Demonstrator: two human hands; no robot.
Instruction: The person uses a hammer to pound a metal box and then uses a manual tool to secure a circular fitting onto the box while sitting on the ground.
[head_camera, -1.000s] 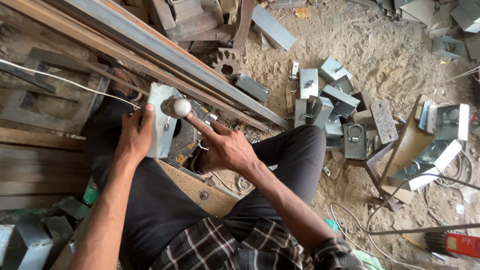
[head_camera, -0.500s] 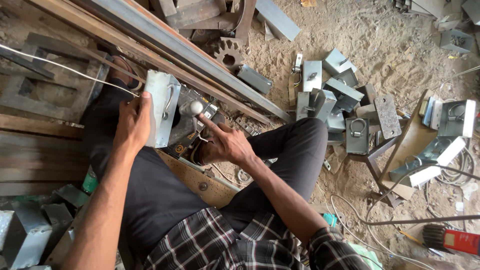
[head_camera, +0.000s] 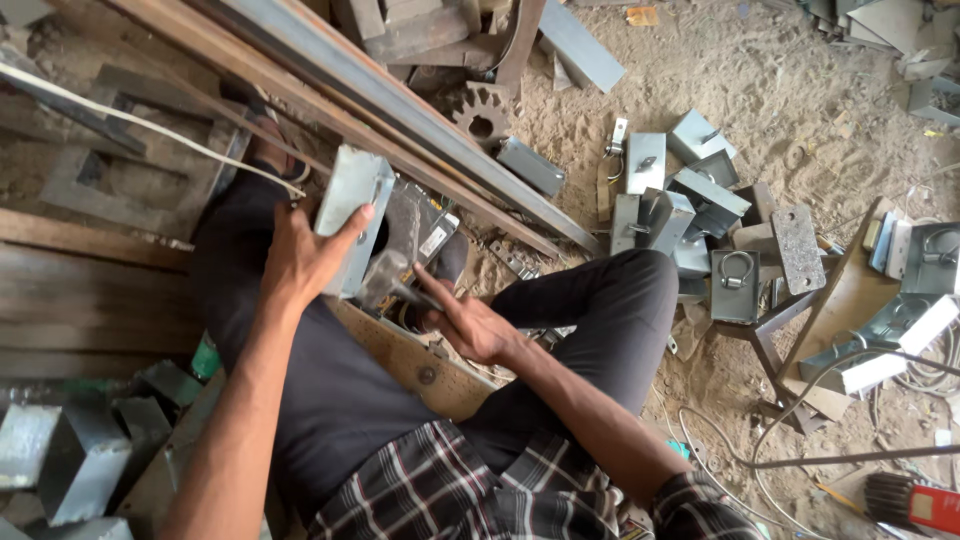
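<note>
Grey sheet-metal box (head_camera: 350, 215), folded and rectangular, stands tilted on end in the grasp of the left hand (head_camera: 300, 262), whose fingers wrap its lower edge and whose thumb presses against its near face. Just to the right, the right hand (head_camera: 468, 322) is clenched around the handle of a hammer (head_camera: 385, 280); the blurred metal head sits right beside the bottom corner of the box, though whether it touches cannot be told. Both bare forearms reach up from the bottom of the view, over dark trousers and the hem of a plaid shirt (head_camera: 450, 490). The person sits with knees apart, the right knee bent toward the centre.

Under the hands lies a flat tan board (head_camera: 420, 365) with a bolt head showing in it. Behind the box, long steel rails (head_camera: 400, 110) run diagonally from upper left toward the middle, with a white cord (head_camera: 140, 125) crossing to the left of them. A rusty gear wheel (head_camera: 482, 112) rests on the sand just beyond the rails.

Farther right, on the sandy ground (head_camera: 760, 90), a loose pile of similar grey metal boxes (head_camera: 690, 215) lies scattered, some with ring handles facing up. Beside the pile stands a low wooden stand (head_camera: 850, 300), with pale cables looping around its far side. At lower left, more folded metal pieces (head_camera: 70, 450) are stacked near weathered wooden planks (head_camera: 90, 290). A brush with a red handle (head_camera: 915, 500) lies at the lower right corner.
</note>
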